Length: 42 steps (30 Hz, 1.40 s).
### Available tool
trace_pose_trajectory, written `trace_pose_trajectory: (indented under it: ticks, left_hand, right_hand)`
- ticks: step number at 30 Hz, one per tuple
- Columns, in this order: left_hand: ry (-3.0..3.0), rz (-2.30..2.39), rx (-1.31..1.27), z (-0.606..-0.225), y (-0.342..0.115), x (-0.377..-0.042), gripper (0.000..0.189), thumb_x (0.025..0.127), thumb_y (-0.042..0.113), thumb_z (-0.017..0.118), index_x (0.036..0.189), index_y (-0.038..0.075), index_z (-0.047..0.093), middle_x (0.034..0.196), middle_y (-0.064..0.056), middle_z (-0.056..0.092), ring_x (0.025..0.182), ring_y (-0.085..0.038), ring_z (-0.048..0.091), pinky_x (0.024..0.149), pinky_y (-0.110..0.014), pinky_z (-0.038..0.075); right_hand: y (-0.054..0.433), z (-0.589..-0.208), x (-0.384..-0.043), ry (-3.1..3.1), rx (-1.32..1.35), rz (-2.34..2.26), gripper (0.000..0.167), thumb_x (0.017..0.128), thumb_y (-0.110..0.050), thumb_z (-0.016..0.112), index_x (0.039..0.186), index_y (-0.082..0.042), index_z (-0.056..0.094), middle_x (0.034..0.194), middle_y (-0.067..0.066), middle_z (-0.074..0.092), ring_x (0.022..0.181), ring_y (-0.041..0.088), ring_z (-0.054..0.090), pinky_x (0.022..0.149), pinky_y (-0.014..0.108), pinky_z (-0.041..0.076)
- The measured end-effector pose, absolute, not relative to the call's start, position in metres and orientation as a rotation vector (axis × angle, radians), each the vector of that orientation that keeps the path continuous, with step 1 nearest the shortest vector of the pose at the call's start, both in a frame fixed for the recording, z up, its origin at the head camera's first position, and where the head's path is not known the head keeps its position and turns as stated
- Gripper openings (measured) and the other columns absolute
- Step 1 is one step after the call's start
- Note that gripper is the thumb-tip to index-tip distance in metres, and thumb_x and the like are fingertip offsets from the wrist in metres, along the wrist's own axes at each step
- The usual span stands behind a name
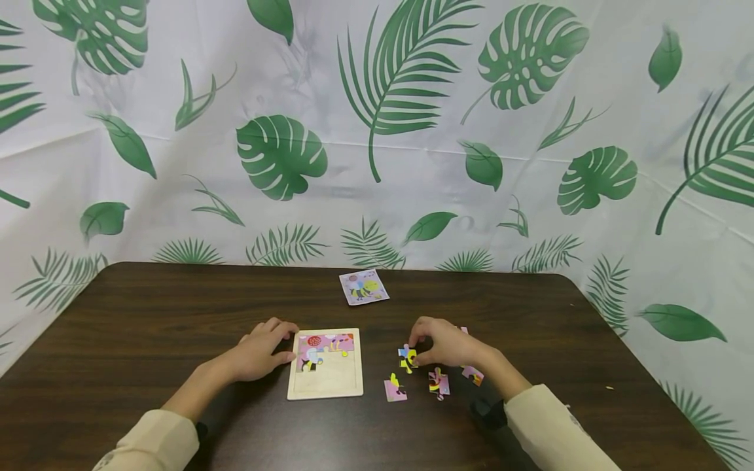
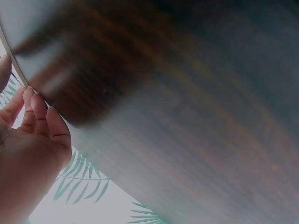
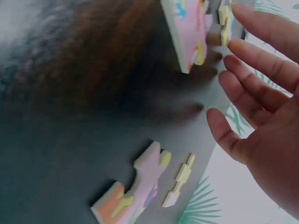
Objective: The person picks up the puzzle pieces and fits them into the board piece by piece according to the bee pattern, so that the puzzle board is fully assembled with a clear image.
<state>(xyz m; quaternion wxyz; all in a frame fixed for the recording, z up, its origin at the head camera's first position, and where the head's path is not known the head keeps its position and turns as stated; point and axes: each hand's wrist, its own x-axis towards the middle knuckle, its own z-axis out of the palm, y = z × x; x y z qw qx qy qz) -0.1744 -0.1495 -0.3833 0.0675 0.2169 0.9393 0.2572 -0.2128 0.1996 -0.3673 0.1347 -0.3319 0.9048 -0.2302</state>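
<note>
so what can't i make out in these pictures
Head view: most of the farthest puzzle piece, hidden behind the right hand.
Head view: fine details on the picture card, too small.
Left wrist view: part of the left hand, cut off by the left edge.
Right wrist view: one end of the lowest piece, cut off by the bottom edge.

Head view faces forward-down; tilted wrist views close by left hand [image 1: 258,353], right hand [image 1: 449,343]; all share tabletop [image 1: 182,304].

Leaf-print white backdrop [image 1: 353,131], dark wood-grain table [image 1: 377,425]
</note>
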Motion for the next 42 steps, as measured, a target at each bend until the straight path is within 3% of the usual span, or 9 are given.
trace_pose_trajectory:
  ticks: [15,42]
  left_hand:
    - [2.833,0.79,0.662,-0.3841,-0.1502,-0.1744,0.036,0.088,0.021,0.061,0.118,0.006,0.05,0.106,-0.006,0.048,0.103,-0.03,0.045,0.078,-0.052,0.034]
    - [2.838,0.783,0.666,-0.3822,-0.15,-0.1736,0.036,0.088,0.021,0.061,0.119,0.006,0.05,0.105,-0.006,0.048,0.102,-0.03,0.045,0.076,-0.051,0.034]
  right_hand:
    - [0.1997,-0.3743,-0.2091,2.648,-0.892,-0.664,0.021,0.074,-0.013,0.074,0.092,-0.009,0.064,0.1,-0.001,0.051,0.093,0.02,0.049,0.084,0.042,0.04]
    - [0.1971,-0.3754,-0.2079,2.681,-0.958,-0.595,0.017,0.074,-0.012,0.071,0.089,-0.01,0.062,0.094,-0.004,0.051,0.09,0.018,0.046,0.08,0.039,0.04]
